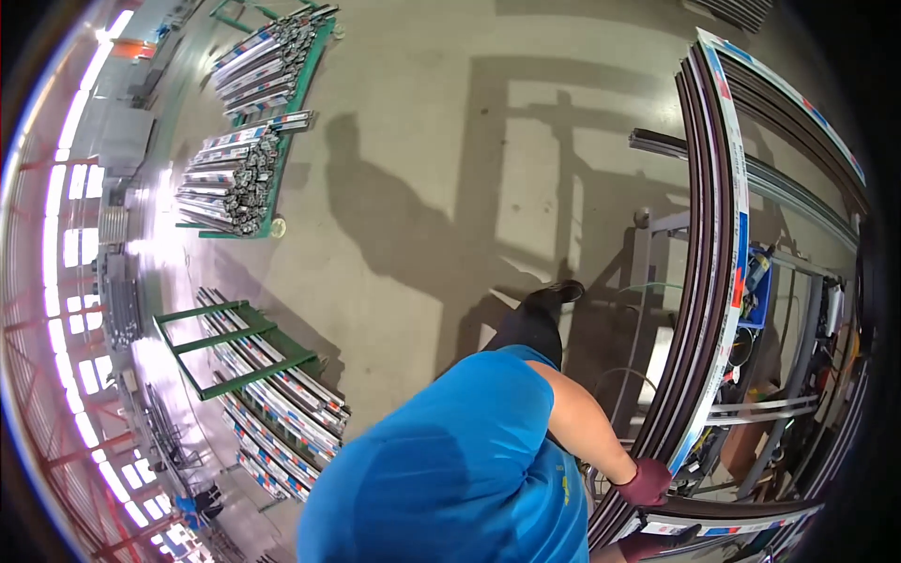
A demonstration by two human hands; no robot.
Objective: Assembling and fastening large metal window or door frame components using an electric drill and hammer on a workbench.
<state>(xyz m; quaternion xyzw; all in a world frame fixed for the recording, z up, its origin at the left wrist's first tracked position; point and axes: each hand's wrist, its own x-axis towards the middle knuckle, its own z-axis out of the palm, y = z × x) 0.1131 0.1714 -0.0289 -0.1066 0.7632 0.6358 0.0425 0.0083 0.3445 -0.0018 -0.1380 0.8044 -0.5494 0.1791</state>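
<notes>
My left hand (645, 482), in a maroon glove, is closed at the near corner of a stack of large dark brown rectangular frames (696, 375), whose top face has white and blue-red protective film. Its fingers wrap over the inner edge of the profile. Lower down, at the picture's bottom edge, my right hand (644, 546), also gloved in maroon, lies beside the frame's near side. A dark tapered shape extends from its fingers, and I cannot make out what it is. Most of the right forearm is hidden by my blue shirt.
Grey metal supports (676, 221) stand under the frames. A blue bin (760, 289) with tools shows through the opening. To the left, green racks (246, 347) and bundled film-covered profiles (225, 183) rest on the concrete floor (413, 122). Short dark profiles (657, 143) jut out beyond the stack.
</notes>
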